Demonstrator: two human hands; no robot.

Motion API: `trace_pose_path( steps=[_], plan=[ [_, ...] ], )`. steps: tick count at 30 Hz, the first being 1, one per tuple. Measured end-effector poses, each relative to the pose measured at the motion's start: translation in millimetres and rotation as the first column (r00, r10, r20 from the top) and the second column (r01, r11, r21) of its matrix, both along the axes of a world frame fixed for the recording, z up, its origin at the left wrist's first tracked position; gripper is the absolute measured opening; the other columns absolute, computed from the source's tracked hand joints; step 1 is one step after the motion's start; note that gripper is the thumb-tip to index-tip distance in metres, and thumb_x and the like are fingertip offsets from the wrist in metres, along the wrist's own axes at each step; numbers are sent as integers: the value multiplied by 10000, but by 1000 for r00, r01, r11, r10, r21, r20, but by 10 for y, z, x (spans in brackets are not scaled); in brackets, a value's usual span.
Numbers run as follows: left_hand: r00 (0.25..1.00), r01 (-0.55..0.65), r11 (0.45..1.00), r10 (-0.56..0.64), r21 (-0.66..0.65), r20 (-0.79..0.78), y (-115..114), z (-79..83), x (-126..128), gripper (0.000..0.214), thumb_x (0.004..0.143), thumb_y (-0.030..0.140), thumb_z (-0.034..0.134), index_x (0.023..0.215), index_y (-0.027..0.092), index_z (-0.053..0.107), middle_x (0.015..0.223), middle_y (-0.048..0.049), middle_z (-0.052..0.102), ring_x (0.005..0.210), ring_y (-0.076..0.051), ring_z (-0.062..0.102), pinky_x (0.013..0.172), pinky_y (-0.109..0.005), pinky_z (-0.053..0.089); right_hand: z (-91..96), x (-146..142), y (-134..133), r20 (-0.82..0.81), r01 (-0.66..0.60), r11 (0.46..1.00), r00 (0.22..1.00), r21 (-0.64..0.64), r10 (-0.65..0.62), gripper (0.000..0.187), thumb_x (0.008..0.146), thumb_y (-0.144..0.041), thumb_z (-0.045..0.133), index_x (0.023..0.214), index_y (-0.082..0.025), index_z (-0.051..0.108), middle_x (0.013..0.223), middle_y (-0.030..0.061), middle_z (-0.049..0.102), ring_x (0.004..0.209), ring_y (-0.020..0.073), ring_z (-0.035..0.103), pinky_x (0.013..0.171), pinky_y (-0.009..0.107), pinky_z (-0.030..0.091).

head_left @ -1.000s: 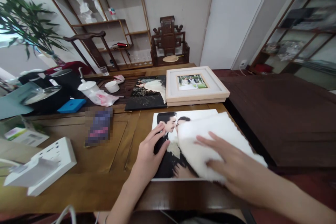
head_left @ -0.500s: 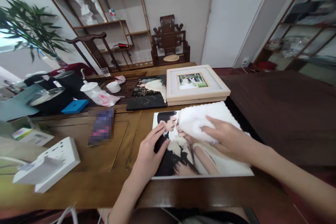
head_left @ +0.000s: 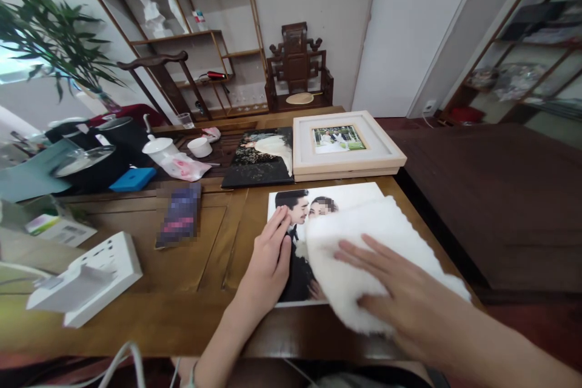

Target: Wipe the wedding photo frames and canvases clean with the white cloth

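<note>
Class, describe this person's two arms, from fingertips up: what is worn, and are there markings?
No sleeve or glove shows on the left arm or the right arm. A thin, pale band, perhaps a bracelet, crosses the left one at the bottom edge. I see no markings.

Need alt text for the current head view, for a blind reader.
A person's right hand rests on a white cloth covering the right part of a two-person portrait print on a wooden table; the left hand lies over the print's left edge. Beyond are a dark photo panel and a pale-framed picture.
</note>
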State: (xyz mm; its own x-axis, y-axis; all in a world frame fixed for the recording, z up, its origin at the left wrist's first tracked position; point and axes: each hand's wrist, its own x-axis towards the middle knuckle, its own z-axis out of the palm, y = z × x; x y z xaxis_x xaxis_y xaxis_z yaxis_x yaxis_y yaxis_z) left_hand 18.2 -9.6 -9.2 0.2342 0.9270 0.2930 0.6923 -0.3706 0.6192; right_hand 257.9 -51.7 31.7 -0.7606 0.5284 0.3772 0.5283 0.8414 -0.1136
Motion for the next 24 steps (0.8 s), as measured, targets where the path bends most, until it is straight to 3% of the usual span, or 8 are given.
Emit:
trace_pose_path(
  steps=[3,6,10,14,17,21,24],
  plan=[
    [1000,24,999,-24,41,-12,35,-54,-10,437,930,175,348,1349,171,471,1459,-124,432,1372,-212,363,1123,-467,302,88,17,-179,-3,-53,999,999,-8,53,274,670,-13,447,673,-231,614,1258,116,617,1239,284,494,1006,484,434],
    [999,39,997,-36,62,-40,62,-85,-24,441,921,155,356,1343,204,476,1456,-115,439,1365,-215,374,1110,-471,320,178,81,-118,-8,-31,1000,999,6,31,338,614,-11,413,750,-230,632,1221,108,642,1185,234,552,968,364,487],
    [996,62,997,-58,56,-71,69,-84,-41,444,930,157,336,1355,197,460,1469,-123,418,1378,-221,351,1110,-478,320,173,141,202,7,66,998,998,23,-66,444,619,-13,380,937,-179,640,1092,143,686,1014,254,646,890,392,525],
    [994,77,996,-73,39,-75,70,-61,-51,432,948,181,317,1354,184,463,1461,-126,428,1373,-226,359,1116,-475,316,86,111,581,76,191,981,979,16,-192,435,704,-43,411,1064,-161,625,918,140,686,891,294,649,707,387,547],
    [997,68,996,-65,50,-52,73,-55,-52,424,950,187,317,1343,176,475,1445,-128,451,1359,-230,386,1114,-479,322,57,65,797,122,271,963,956,-11,-268,454,722,-54,427,1119,-173,611,877,112,660,808,273,632,661,363,526],
    [998,57,996,-56,73,-14,75,-72,-52,423,940,165,314,1319,182,501,1422,-122,481,1340,-223,416,1114,-468,333,42,20,815,107,233,972,966,26,-234,398,753,-62,448,1093,-162,629,986,144,672,915,284,637,760,421,535],
    [998,56,996,-55,75,-11,76,-87,-56,432,936,156,307,1325,175,496,1426,-123,476,1346,-222,407,1123,-466,322,7,-18,552,89,95,994,991,53,-99,309,746,-80,512,1008,-146,661,1157,195,640,1125,310,573,960,509,451]
  ],
)
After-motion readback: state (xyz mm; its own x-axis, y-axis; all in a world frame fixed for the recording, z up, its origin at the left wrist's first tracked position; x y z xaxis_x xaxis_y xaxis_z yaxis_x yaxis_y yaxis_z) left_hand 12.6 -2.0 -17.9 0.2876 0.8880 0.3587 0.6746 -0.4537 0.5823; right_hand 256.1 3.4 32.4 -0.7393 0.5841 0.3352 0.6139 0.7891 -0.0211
